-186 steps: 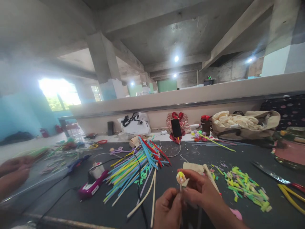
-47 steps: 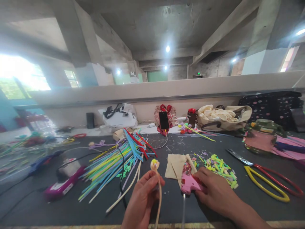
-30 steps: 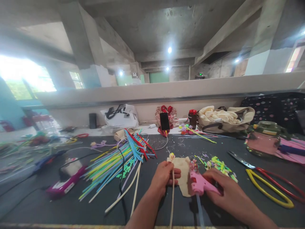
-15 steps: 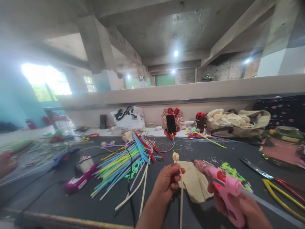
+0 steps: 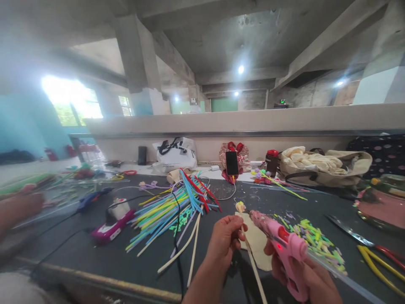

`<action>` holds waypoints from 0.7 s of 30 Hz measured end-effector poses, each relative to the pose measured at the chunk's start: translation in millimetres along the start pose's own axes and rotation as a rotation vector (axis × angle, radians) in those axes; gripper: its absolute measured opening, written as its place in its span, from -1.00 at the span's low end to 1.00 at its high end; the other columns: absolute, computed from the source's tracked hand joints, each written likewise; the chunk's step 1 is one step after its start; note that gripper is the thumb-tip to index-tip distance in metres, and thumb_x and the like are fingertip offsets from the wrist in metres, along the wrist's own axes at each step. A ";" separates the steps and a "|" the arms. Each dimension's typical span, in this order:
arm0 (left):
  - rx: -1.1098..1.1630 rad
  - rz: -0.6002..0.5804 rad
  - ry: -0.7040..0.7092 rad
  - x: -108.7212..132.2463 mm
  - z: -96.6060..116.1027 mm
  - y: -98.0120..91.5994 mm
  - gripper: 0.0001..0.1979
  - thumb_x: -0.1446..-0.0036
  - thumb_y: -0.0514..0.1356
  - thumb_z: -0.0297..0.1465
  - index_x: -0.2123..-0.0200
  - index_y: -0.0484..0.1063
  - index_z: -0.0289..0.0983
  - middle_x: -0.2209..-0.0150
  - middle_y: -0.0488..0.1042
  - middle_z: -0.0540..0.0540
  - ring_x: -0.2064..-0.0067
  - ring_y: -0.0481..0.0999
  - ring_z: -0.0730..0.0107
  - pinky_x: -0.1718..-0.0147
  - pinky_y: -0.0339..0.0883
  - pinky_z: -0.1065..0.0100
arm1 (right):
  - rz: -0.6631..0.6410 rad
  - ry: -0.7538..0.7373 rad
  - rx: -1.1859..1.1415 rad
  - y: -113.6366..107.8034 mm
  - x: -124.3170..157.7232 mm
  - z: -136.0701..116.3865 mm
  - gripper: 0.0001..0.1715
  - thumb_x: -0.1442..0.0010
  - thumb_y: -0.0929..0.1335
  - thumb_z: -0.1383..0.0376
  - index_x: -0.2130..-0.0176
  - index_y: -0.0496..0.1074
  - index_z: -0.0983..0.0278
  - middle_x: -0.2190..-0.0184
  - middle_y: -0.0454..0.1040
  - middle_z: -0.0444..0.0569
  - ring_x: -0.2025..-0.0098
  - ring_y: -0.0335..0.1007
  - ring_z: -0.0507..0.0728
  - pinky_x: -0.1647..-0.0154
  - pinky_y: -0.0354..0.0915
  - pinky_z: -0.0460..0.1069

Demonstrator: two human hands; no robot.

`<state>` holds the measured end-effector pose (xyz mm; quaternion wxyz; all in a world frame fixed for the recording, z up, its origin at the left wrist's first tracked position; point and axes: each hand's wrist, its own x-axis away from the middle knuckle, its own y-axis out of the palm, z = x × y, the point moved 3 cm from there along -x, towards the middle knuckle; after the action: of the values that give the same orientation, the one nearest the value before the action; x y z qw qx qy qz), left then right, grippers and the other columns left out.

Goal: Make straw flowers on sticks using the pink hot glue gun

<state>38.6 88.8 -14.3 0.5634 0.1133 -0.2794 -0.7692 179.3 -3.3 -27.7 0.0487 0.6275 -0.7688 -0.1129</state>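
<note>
The left hand [image 5: 225, 238], right of centre in the lower part of the frame, has its thumb and fingertips pinched together on a cream stem [image 5: 253, 266], which slants down to the bottom edge. At the stem's upper end, just above those fingertips, sits a small cream-and-yellow flower head [image 5: 240, 206]. The right hand [image 5: 305, 272], at lower right, has its fingers wrapped around the grip of a pink glue gun [image 5: 289, 247] with a glowing red light. The gun's tip points up and left, right beside the flower head; whether it touches cannot be told. A clear glue stick [image 5: 340, 273] runs from its back toward the lower right corner. Beneath the gun's front and the left fingertips lies a beige cloth [image 5: 261, 253]. Farther right are a heap of short green, yellow and purple pieces [image 5: 316, 242] and scissors [image 5: 368, 245] with red and yellow handles. Left of centre, a bundle of coloured strips [image 5: 161, 219] fans across the dark tabletop [image 5: 139, 274], with a purple power strip [image 5: 110, 230] beyond it. Another person's blurred hand [image 5: 23, 207] shows at the left edge. Toward the middle of the frame, a phone [image 5: 232, 163] leans upright against a red-patterned bag [image 5: 243, 155].
</note>
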 end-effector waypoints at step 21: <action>0.047 -0.008 -0.009 2.8 1.5 0.5 -0.90 0.14 0.22 -0.44 0.54 0.34 -0.35 0.59 0.44 0.00 0.68 0.32 0.67 0.79 0.04 0.64 | -0.004 0.019 -0.006 6.1 1.3 -2.2 -0.64 0.03 0.35 0.04 0.38 0.47 0.28 0.61 0.43 -0.06 0.57 0.24 0.05 0.63 0.10 -0.12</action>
<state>37.4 86.6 -12.4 0.5563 0.1244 -0.2995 -0.7651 173.8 -3.6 -24.2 0.0575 0.6301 -0.7666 -0.1094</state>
